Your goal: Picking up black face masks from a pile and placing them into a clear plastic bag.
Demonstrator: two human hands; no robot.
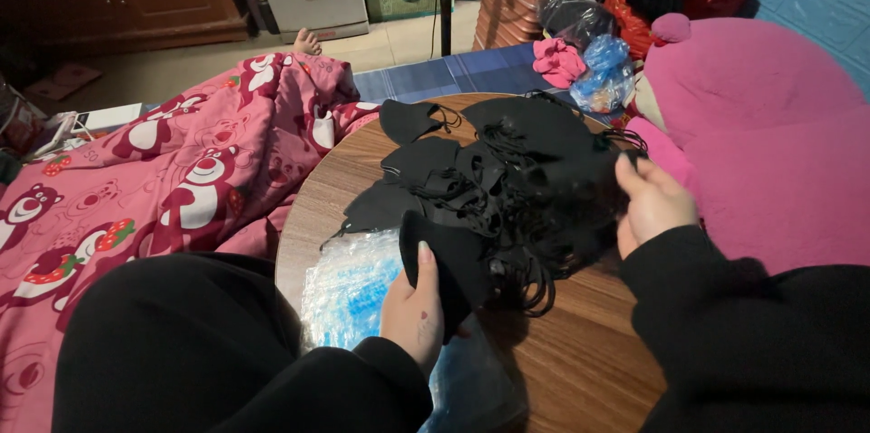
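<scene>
Left hand (412,311), grip pinching one black face mask (449,261) at the pile's near edge; right hand (651,205), grip closed on the heap of black masks (507,175). Tangled ear loops suggest lifting slowly, the heap held down on the round wooden bench (580,360).

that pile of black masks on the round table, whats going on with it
A person in black sleeves sits at a round wooden table with a heap of black face masks with tangled ear loops. The left hand pinches one black mask at the pile's near edge, above a clear plastic bag. The right hand has a grip on the heap's far right side. A pink cartoon-bear blanket lies to the left.
</scene>
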